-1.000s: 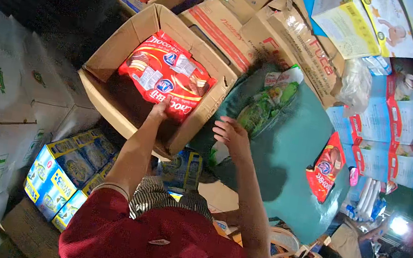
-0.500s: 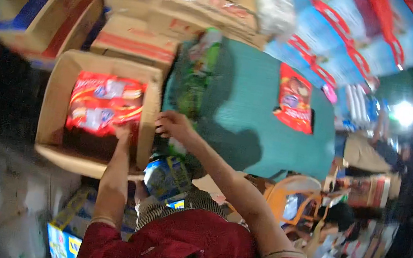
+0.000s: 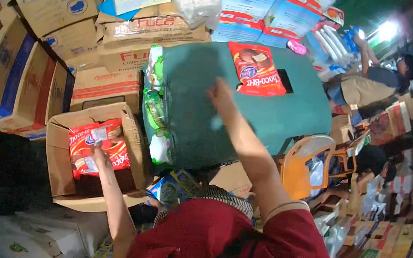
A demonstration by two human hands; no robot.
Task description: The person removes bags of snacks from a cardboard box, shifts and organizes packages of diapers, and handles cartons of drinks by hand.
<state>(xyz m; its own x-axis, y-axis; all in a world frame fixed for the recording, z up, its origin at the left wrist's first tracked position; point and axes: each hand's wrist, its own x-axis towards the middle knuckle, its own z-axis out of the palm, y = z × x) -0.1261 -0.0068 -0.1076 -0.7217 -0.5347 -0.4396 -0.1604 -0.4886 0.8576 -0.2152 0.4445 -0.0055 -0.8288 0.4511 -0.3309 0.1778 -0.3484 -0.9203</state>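
Since the earlier frames, the right hand has moved from beside the carton's right edge to above the green surface; the left hand has stayed on the carton's contents, and the view has turned. Clock positions are from the centre of the view.

At 9 o'clock, stacked cartons (image 3: 27, 75) border the left side. At 8 o'clock stands the open carton (image 3: 55, 160), its rim unobstructed on the left and near sides. Inside, red packets (image 3: 114, 142) lie toward the far wall; dark floor shows toward the near wall, leaving some room there. The left hand (image 3: 100, 157) touches the packets; whether its fingers pinch or merely press cannot be told.

Between 9 and 10 o'clock, green-and-white bags (image 3: 153, 105) line the left edge of the green surface (image 3: 294, 115), just beside the carton's right wall. At 11 o'clock a Fuca box (image 3: 152, 27) closes the far-left corner.

At 12 o'clock the right hand (image 3: 219, 94) is near, but apart from, the Choco-Bhi packet (image 3: 255, 69); blur prevents telling its finger state. That packet lies flat at 1 o'clock, with bare cover left of it and below. Blue-and-red boxes (image 3: 244, 1) stand beyond the far edge. Between 3 and 4 o'clock, an orange chair (image 3: 294, 169) stands close to the right-hand near corner. At 2 o'clock, another person (image 3: 364, 91) is well apart.
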